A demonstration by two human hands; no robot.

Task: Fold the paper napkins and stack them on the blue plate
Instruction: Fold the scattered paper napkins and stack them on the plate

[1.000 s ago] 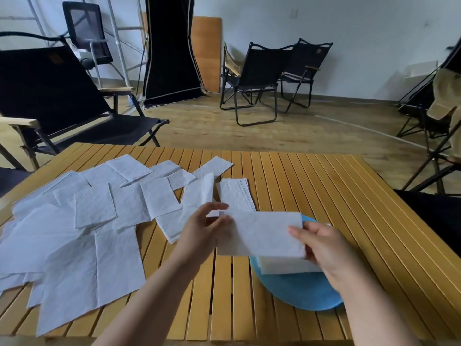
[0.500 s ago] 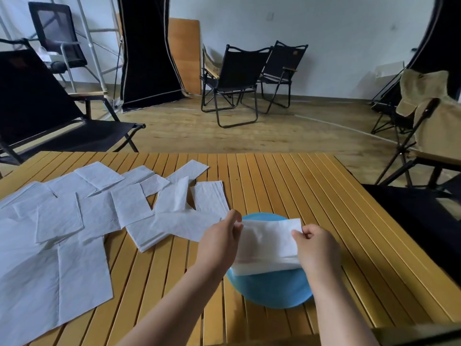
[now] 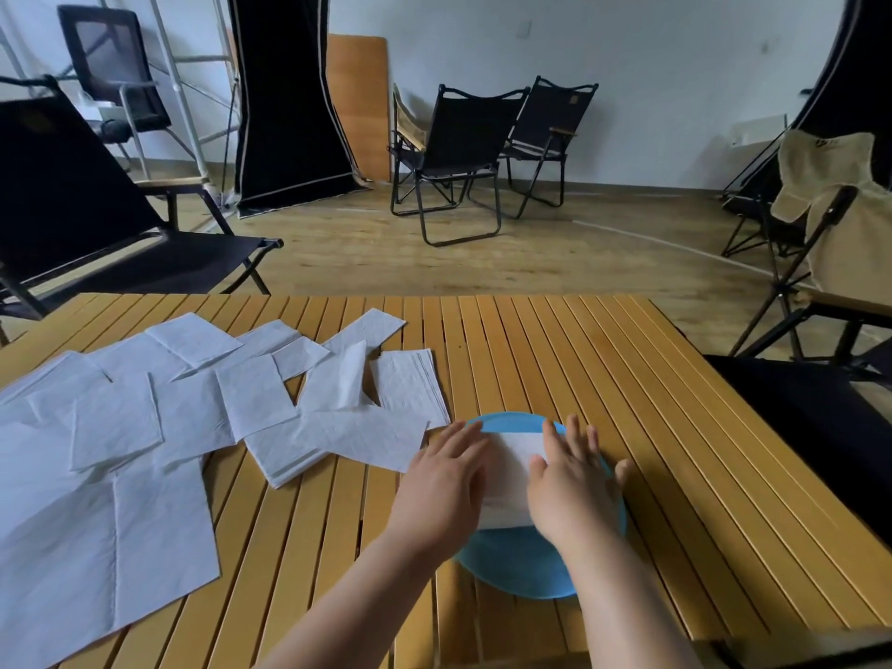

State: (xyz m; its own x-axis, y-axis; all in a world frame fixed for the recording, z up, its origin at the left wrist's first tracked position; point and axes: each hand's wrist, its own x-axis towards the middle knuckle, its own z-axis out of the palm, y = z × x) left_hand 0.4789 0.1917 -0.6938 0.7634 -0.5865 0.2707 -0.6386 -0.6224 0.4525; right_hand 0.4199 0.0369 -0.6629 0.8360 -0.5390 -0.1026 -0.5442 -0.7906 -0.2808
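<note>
The slatted wooden surface (image 3: 555,359) stretches away beyond both hands, and to the left of the left hand (image 3: 446,480) a wide scatter of unfolded white paper napkins (image 3: 159,427) lies overlapping on it, the nearest sheet touching the left fingertips. Under the hands sits the blue plate (image 3: 523,569), its rim showing beyond the fingers and near the wrists. On it rests the folded napkin stack (image 3: 511,480), visible between the left hand and the right hand (image 3: 572,485), each grip released, flat fingers pressing the stack's ends.
</note>
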